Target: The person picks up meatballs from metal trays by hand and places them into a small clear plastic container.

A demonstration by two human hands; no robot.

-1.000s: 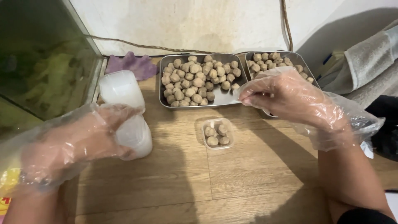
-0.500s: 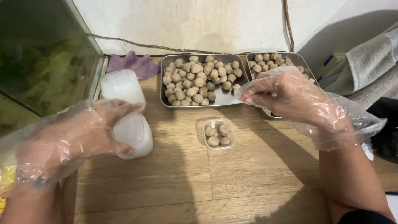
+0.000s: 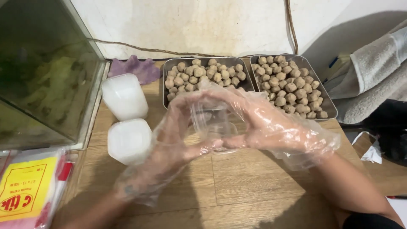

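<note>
Both my hands wear loose clear plastic gloves and meet over the middle of the wooden table. My left hand [image 3: 176, 135] and my right hand [image 3: 271, 125] grip a small clear plastic container [image 3: 214, 125] between their fingers, just in front of the trays. I cannot tell what is inside it. Behind the hands stand two metal trays of brown meatballs, the left tray [image 3: 165, 87] and the right tray [image 3: 330, 109].
Two stacks of white plastic containers, one [image 3: 125, 97] behind the other [image 3: 129, 140], stand left of my hands. A glass tank [image 3: 42, 76] fills the far left, with a yellow packet [image 3: 25, 191] below it. A purple cloth [image 3: 135, 68] lies at the wall and a grey towel [image 3: 373, 72] at right.
My left hand left the white container stack and moved right. My right hand came back from the trays. Both now close on the small clear container that stood alone on the table.
</note>
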